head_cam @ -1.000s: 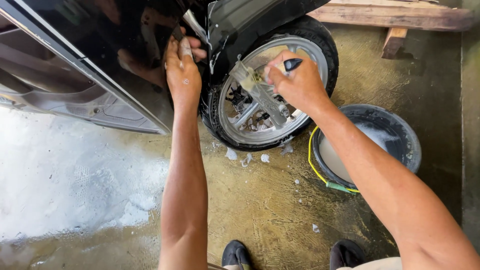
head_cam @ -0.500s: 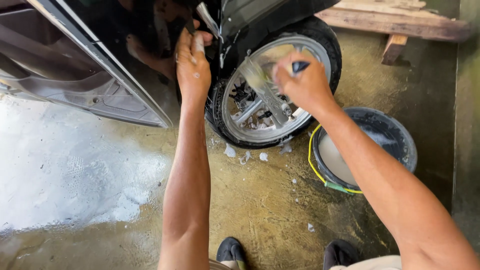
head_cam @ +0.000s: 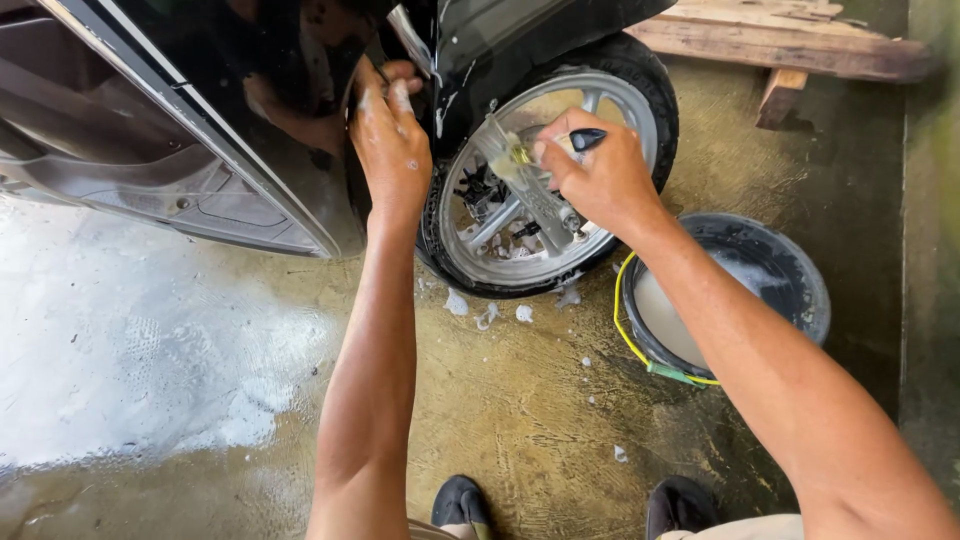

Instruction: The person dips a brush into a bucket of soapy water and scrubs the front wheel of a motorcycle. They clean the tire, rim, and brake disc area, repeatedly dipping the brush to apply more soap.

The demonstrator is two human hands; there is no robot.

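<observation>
Since the earlier frame my right hand (head_cam: pixel 598 172) has slid its clenched brush (head_cam: pixel 520 165) across the wheel (head_cam: pixel 545 165), while my left hand (head_cam: pixel 392 140) grips the black bodywork (head_cam: pixel 250 110) beside the tyre; the bucket (head_cam: pixel 800 290) sits near on wet floor.

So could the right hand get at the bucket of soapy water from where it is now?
Probably yes. The right hand holds a brush at the wheel, and the bucket sits open on the floor just beneath that forearm, with nothing between.

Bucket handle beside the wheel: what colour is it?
Yellow, with a green grip section; the bucket handle shows best in the head view, along the bucket's left rim.
</observation>
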